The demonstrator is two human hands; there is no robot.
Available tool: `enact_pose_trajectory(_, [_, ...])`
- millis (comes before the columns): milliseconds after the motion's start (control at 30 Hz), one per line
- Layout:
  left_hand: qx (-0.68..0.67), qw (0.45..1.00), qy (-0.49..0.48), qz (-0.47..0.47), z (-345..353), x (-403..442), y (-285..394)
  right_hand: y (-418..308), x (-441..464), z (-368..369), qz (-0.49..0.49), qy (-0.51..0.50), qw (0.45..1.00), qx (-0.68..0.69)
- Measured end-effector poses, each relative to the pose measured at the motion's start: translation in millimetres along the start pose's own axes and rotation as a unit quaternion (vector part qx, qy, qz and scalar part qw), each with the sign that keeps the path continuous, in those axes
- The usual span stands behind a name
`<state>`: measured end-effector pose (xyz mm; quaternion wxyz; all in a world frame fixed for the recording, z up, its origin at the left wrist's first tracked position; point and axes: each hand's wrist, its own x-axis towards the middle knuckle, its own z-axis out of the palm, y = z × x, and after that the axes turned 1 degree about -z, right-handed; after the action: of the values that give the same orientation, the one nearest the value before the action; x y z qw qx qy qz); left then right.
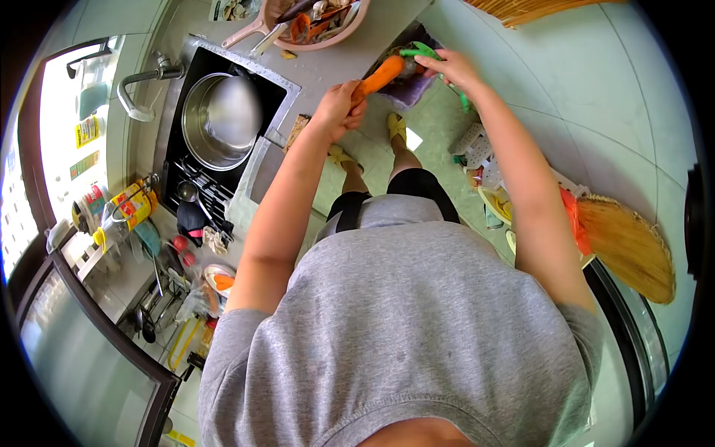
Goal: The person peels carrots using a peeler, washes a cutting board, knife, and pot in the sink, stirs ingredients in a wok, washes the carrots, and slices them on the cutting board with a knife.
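An orange carrot (381, 78) is gripped at its lower end by my left hand (340, 112), its far end pointing up and right. My right hand (453, 68) pinches a green tool (422, 52), which looks like a peeler, beside the carrot's far end. Below them on the floor stands a purple-lined bin (412, 92) with dark scraps inside. On the counter above, a pink basin (352, 36) holds vegetables, with a knife-like handle across its edge.
To the left, a steel pot (195, 123) sits in the sink (281, 88) beside a faucet (141, 83). Bottles and utensils crowd the lower left counter. A white rack (477, 147) and a woven broom (625, 242) are at the right.
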<state>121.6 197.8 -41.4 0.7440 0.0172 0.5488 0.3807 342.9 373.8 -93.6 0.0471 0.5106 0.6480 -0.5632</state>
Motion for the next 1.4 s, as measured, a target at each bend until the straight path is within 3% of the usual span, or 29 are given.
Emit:
enact_pose_trajectory(33, [0.002, 1.0, -0.003, 0.0, 0.0, 2.1, -1.7, -3.0, -7.2, -0.1, 0.001, 0.003, 1.0, 0.0])
enact_pose_trajectory(100, [0.012, 1.0, -0.027, 0.002, 0.9, 4.1, -0.9, -13.0, -21.4, 4.9, -0.02, -0.027, 0.988, 0.153])
enact_pose_trajectory(167, [0.006, 1.0, -0.002, 0.013, 9.2, 5.2, -1.3, -11.7, -20.6, 6.2, -0.033, -0.025, 0.986, 0.164])
enact_pose_trajectory(233, [-0.002, 0.999, 0.023, 0.024, 12.5, 7.9, 0.1, -13.0, -23.0, 2.3, -0.051, 0.036, 0.995, 0.071])
enact_pose_trajectory(267, [0.105, 0.989, 0.071, 0.076, 11.5, 12.7, 1.2, -12.2, -26.1, 1.1, -0.05, 0.036, 0.996, 0.071])
enact_pose_trajectory(300, [0.209, 0.962, 0.118, 0.127, 10.1, 18.6, 1.6, -22.7, -39.5, -2.1, -0.127, 0.094, 0.982, -0.106])
enact_pose_trajectory(333, [0.209, 0.963, 0.117, 0.126, 8.3, 26.5, -0.1, -34.1, -52.8, -4.7, -0.198, 0.148, 0.928, -0.278])
enact_pose_trajectory(467, [0.363, 0.878, 0.213, 0.228, 6.1, 56.2, -9.1, -76.9, -74.0, 9.3, -0.252, 0.106, 0.866, -0.418])
enact_pose_trajectory(500, [0.413, 0.84, 0.236, 0.262, 10.1, 55.8, -8.4, -82.0, -74.1, 12.3, -0.252, 0.107, 0.866, -0.418])
enact_pose_trajectory(667, [0.413, 0.851, 0.23, 0.228, 22.3, 37.5, -0.9, -84.5, -62.6, 17.8, -0.249, 0.103, 0.827, -0.494])
enact_pose_trajectory(800, [0.413, 0.865, 0.212, 0.191, 26.4, 26.9, 1.1, -56.3, -25.6, 5.9, -0.213, 0.092, 0.836, -0.497])
enact_pose_trajectory(900, [0.393, 0.85, 0.221, 0.272, 34.2, 23.9, -3.5, -32.6, -0.1, 9.5, -0.178, 0.08, 0.849, -0.492])
enact_pose_trajectory(1033, [0.385, 0.847, 0.26, 0.259, 23.8, 24.8, 2.2, -12.7, 28.0, 17.1, -0.192, 0.11, 0.85, -0.478])
enact_pose_trajectory(1100, [0.399, 0.854, 0.246, 0.224, 14.9, 17.4, 7.8, -9.1, 32.2, 17.5, -0.16, 0.14, 0.817, -0.536])
enact_pose_trajectory(1233, [0.43, 0.849, 0.214, 0.222, 7.2, 10.9, 13.3, -20.6, 6.7, 3.7, -0.105, 0.131, 0.851, -0.497])
enact_pose_trajectory(1300, [0.437, 0.841, 0.2, 0.25, -4.1, 21.2, 10.9, -17.3, -1.6, -9.1, -0.013, 0.156, 0.922, -0.354])
enact_pose_trajectory(1333, [0.442, 0.832, 0.186, 0.278, -4.5, 21.4, 13.1, -6.1, 3.1, -14.1, -0.015, 0.159, 0.921, -0.356])
enact_pose_trajectory(1367, [0.442, 0.833, 0.184, 0.279, -6.0, 20.4, 15.2, 8.5, 7.7, -15.0, -0.054, 0.139, 0.958, -0.247])
enact_pose_trajectory(1400, [0.416, 0.874, 0.136, 0.211, -1.8, 12.9, 22.9, 18.0, 9.4, -15.7, -0.093, 0.117, 0.98, -0.134])
